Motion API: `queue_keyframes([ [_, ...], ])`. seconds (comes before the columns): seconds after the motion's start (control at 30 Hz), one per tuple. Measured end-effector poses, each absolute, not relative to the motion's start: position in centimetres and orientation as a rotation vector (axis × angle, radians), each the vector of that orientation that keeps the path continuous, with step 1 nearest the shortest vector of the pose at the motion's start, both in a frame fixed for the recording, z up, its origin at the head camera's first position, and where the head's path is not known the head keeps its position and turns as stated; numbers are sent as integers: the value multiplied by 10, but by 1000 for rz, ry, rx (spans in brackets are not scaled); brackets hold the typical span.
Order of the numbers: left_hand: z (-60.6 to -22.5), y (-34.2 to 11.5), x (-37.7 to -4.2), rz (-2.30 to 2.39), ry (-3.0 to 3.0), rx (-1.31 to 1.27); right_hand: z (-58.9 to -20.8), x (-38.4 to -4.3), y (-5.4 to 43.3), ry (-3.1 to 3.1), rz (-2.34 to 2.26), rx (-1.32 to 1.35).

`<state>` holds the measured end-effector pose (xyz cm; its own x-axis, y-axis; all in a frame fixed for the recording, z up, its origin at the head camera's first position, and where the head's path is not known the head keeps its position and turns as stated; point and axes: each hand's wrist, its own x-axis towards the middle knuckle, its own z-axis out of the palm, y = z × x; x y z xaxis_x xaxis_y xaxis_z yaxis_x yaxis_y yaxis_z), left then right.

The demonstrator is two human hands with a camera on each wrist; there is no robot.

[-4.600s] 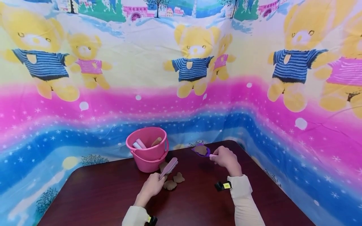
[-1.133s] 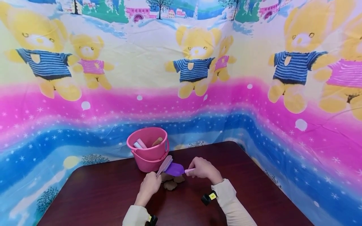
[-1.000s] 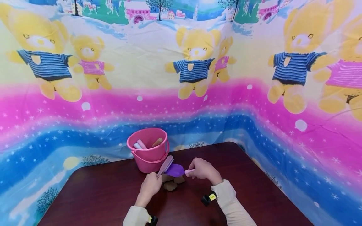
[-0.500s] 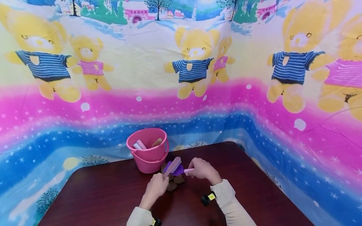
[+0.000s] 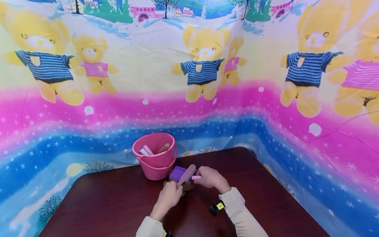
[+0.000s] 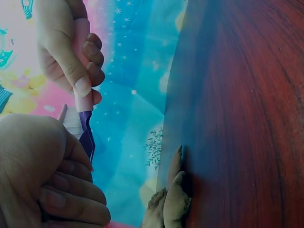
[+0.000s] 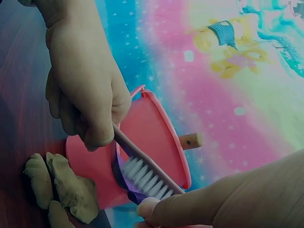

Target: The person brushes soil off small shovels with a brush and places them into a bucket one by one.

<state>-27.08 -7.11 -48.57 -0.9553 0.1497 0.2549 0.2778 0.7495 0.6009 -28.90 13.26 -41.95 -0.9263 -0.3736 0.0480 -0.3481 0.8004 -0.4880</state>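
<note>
In the head view my left hand (image 5: 169, 196) grips a pink brush (image 5: 186, 175) by its handle. My right hand (image 5: 212, 178) pinches the pink handle of a small purple toy shovel (image 5: 177, 173). The brush slants across the shovel, bristles toward the right hand. Below them, brown clay-like pieces (image 5: 187, 187) lie on the table, partly hidden by the left hand and tools. The right wrist view shows the white bristles (image 7: 145, 175) against or very near the shovel's purple part (image 7: 119, 175). No brown piece shows on the shovel's visible face.
A pink bucket (image 5: 155, 168) stands behind the clay pieces, its handle hanging down in front. Inside are pale rods (image 5: 147, 150) and a wooden-looking stick (image 5: 164, 148). The dark red table (image 5: 112, 204) ends at a printed bear cloth (image 5: 148, 75) behind and to the right.
The shovel, earlier farther right with a brown piece on it, has come left over the other pieces. Its visible face is now bare. The brush has since moved right across the shovel toward its handle.
</note>
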Motion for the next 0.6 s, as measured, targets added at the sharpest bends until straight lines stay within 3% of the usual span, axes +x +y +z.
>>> queue_keyframes([
  [0.6,-499,-81,-282,-956,-2776,-214,-421,-290,131,2982,-671,-551],
])
